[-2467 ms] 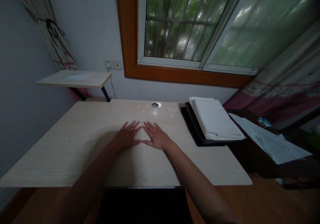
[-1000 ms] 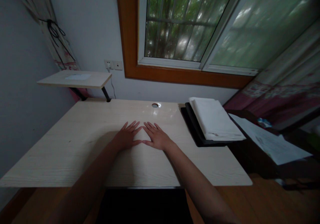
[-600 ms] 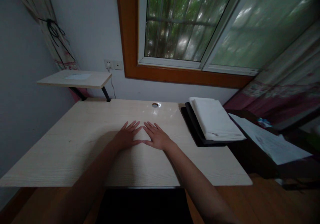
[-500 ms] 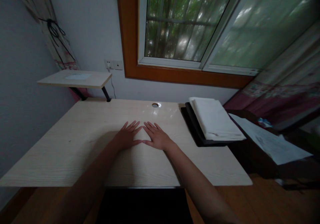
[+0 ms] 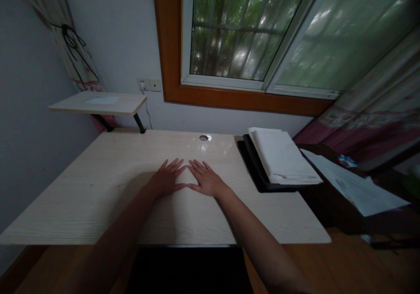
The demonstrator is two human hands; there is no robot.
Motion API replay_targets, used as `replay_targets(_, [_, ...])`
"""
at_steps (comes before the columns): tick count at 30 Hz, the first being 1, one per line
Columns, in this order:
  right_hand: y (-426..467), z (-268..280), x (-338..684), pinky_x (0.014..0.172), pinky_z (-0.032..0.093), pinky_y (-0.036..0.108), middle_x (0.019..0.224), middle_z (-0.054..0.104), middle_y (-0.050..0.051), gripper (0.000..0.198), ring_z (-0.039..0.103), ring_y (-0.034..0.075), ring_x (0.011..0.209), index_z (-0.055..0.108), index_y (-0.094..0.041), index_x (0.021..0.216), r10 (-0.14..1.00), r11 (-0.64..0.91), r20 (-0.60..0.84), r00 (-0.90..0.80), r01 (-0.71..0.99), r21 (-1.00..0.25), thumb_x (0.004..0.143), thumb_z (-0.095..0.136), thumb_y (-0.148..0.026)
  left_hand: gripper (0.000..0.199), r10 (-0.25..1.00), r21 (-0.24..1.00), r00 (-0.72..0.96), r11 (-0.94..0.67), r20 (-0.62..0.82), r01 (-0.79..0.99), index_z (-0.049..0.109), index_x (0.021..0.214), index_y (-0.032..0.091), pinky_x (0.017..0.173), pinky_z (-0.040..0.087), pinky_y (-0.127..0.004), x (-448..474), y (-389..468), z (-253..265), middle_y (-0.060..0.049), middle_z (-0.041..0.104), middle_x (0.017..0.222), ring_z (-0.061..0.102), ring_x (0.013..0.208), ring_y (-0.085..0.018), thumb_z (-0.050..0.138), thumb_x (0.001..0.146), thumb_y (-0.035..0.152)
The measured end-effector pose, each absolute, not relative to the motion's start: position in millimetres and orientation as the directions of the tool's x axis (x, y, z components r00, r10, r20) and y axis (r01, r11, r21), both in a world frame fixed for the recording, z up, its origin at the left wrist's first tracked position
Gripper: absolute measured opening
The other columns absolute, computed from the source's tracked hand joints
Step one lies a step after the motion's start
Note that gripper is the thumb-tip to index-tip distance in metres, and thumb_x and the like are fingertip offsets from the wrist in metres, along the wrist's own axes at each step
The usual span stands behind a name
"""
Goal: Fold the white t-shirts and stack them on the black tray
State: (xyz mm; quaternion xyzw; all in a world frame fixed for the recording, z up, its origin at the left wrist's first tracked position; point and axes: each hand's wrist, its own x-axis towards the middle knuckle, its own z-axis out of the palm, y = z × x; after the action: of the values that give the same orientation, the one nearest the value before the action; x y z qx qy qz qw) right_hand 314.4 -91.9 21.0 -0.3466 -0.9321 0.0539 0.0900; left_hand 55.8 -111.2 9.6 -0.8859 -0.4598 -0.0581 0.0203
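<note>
My left hand lies palm down on the pale wood-grain desk, fingers spread and holding nothing. Beside it, my right hand rests flat in the same way, also with nothing in it. The thumb tips and index fingertips of the two hands meet or nearly meet, framing a small patch of desktop. To the right of my right hand sits a folded white cloth or paper stack on top of black flat items, whose kind I cannot make out.
A small raised shelf on black legs stands at the back left, bearing a white paper. A cable hole is near the desk's back edge. Beyond the right side, a sheet lies on a dark surface. A window is behind.
</note>
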Motion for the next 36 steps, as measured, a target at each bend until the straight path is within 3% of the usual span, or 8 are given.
replay_targets(36, [-93.9,22.9,313.2,0.128,0.016,0.054,0.169,0.020,0.013,0.085,0.018,0.028,0.157,0.027,-0.018,0.162,0.664,0.747,0.131,-0.737,0.646,-0.157,0.097,0.041,-0.071,0.082,0.811,0.007,0.573,-0.578,0.120,0.816,0.027,0.162,0.026,0.126,0.010,-0.052,54.7,-110.7,8.2,-0.010,0.021,0.169,0.018,0.157,-0.028,0.029,0.096,0.076])
